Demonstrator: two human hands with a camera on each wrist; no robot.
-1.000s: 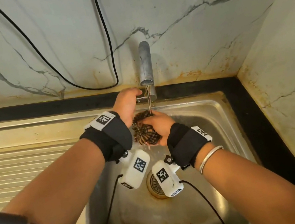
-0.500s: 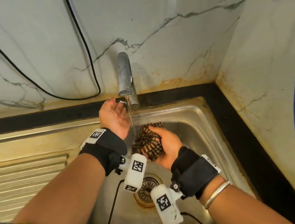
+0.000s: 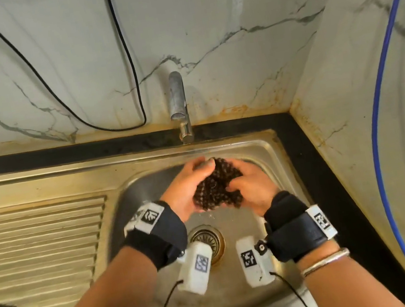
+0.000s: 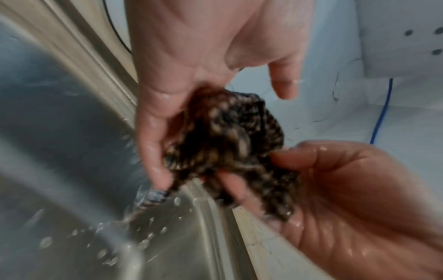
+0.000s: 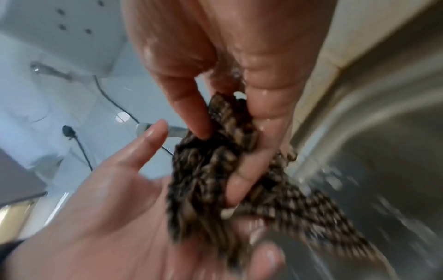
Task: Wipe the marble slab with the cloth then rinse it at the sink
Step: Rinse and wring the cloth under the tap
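Marble-veined walls (image 3: 225, 14) rise behind a stainless steel sink (image 3: 270, 146) whose basin fills the centre of the head view, and over that basin, just above the middle of the frame, a wet brown checked cloth (image 3: 215, 186) is bunched between both hands. Left hand (image 3: 186, 191) cups it from the left with fingers curled round the wad, while the right hand (image 3: 253, 187) grasps it from the right, thumb pressed into the fabric; droplets scatter below it in the wrist views. Further out, a drain (image 3: 208, 239) sits lower centre, a metal tap (image 3: 177, 98) stands above, a ribbed drainboard (image 3: 37, 250) spreads left, a black cable (image 3: 123, 45) hangs upper left and a blue cable (image 3: 385, 94) curves down the right edge.
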